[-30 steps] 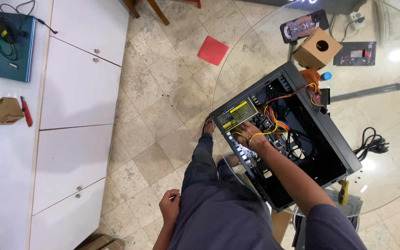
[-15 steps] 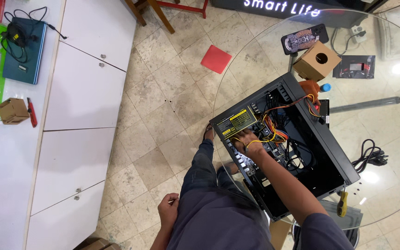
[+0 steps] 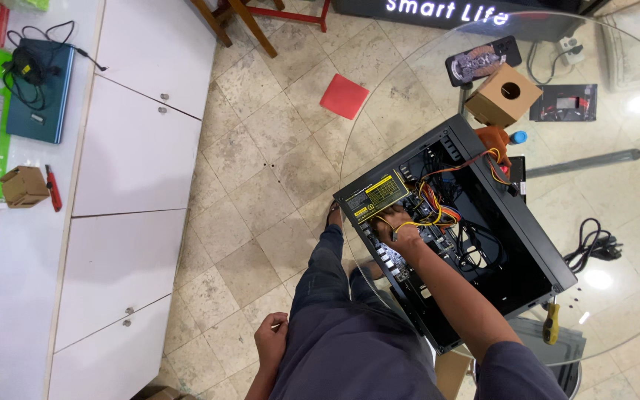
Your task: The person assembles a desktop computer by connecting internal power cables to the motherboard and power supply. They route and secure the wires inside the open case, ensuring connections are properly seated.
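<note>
Open computer case [image 3: 483, 244] lies diagonally, upper-left to lower-right.

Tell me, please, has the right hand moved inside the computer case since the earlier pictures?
No. The right hand stays among the wires beside the power supply in the computer case.

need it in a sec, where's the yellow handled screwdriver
In the head view the yellow handled screwdriver lies on the glass table, lower right, just past the near right corner of the open computer case.
</note>
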